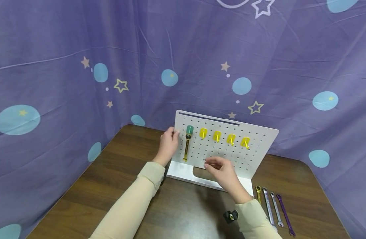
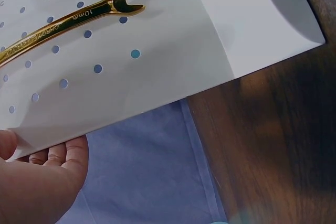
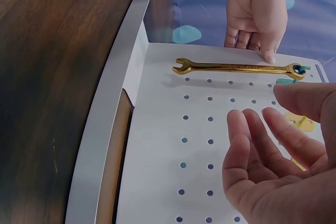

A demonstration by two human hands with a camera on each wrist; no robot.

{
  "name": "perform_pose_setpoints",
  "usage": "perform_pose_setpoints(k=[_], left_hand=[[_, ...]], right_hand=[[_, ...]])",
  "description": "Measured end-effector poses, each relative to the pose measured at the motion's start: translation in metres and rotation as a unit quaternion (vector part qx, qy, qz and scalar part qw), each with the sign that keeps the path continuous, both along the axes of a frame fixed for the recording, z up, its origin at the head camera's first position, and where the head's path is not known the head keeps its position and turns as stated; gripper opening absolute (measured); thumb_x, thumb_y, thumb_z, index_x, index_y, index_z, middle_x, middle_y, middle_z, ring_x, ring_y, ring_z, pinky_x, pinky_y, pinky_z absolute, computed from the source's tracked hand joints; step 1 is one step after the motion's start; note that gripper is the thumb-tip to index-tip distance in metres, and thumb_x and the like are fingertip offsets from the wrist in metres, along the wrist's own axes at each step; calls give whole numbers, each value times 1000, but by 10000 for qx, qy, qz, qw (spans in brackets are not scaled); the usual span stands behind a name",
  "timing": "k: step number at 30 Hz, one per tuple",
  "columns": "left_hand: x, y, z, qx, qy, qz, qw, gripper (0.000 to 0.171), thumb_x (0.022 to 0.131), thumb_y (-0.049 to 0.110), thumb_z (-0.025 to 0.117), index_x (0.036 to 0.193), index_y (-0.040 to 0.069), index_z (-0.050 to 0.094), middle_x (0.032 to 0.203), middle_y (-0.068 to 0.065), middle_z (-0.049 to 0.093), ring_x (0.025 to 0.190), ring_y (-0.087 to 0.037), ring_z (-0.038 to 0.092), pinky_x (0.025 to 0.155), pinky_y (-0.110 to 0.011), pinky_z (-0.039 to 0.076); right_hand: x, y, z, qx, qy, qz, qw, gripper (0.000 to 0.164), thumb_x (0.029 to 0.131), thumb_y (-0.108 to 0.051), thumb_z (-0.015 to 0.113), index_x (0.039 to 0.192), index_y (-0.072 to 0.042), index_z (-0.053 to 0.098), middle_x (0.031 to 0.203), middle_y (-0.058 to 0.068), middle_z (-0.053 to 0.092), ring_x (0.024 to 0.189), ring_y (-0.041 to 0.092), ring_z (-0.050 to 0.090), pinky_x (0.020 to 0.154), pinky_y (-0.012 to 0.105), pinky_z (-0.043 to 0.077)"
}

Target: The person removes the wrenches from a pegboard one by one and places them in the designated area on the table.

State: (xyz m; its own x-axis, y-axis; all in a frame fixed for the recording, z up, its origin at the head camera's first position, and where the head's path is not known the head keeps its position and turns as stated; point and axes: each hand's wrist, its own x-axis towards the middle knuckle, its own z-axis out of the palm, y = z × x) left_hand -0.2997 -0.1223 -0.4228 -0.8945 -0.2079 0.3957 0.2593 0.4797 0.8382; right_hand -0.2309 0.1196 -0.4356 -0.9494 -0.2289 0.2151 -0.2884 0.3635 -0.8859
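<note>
My left hand [image 1: 168, 143] grips the left edge of a white pegboard stand [image 1: 224, 154], thumb in front and fingers behind it. A gold combination wrench [image 1: 187, 146], marked 10mm in the left wrist view, hangs by its ring end from a green hook [image 1: 190, 129] at the board's left. My right hand [image 1: 223, 172] is held in front of the board's lower middle, its fingers loosely bent and nothing between them. In the right wrist view its fingertips stand over the board, apart from the wrench [image 3: 236, 67].
Several yellow hooks, such as a yellow hook [image 1: 203, 133], run in a row right of the green one. On the table right of the stand lie a gold wrench [image 1: 258, 194], two silver wrenches [image 1: 268, 205] and a purple wrench [image 1: 285, 214]. A purple curtain [image 1: 194, 49] hangs behind.
</note>
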Motion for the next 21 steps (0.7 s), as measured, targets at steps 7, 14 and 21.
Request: perform_pose_setpoints(k=[7, 14, 21], left_hand=[[1, -1, 0, 28, 26, 44, 10000, 15, 107, 14, 55, 101, 1, 60, 87, -14, 64, 78, -26, 59, 68, -40, 51], [0, -2, -2, 7, 40, 19, 10000, 15, 107, 13, 55, 102, 0, 60, 87, -14, 64, 78, -25, 60, 68, -41, 52], [0, -1, -1, 12, -28, -28, 10000, 15, 107, 14, 55, 102, 1, 60, 88, -13, 63, 79, -25, 59, 68, -40, 52]], right_hand=[[-2, -7, 2, 67, 21, 3, 10000, 15, 92, -12, 77, 107, -9, 77, 101, 2, 74, 89, 18, 69, 78, 35, 55], [-5, -17, 4, 44, -33, 33, 10000, 15, 91, -9, 77, 106, -10, 77, 101, 1, 74, 89, 19, 68, 77, 36, 55], [-7, -24, 4, 66, -47, 64, 9999, 15, 92, -10, 77, 107, -9, 77, 102, 1, 73, 91, 19, 68, 78, 37, 56]])
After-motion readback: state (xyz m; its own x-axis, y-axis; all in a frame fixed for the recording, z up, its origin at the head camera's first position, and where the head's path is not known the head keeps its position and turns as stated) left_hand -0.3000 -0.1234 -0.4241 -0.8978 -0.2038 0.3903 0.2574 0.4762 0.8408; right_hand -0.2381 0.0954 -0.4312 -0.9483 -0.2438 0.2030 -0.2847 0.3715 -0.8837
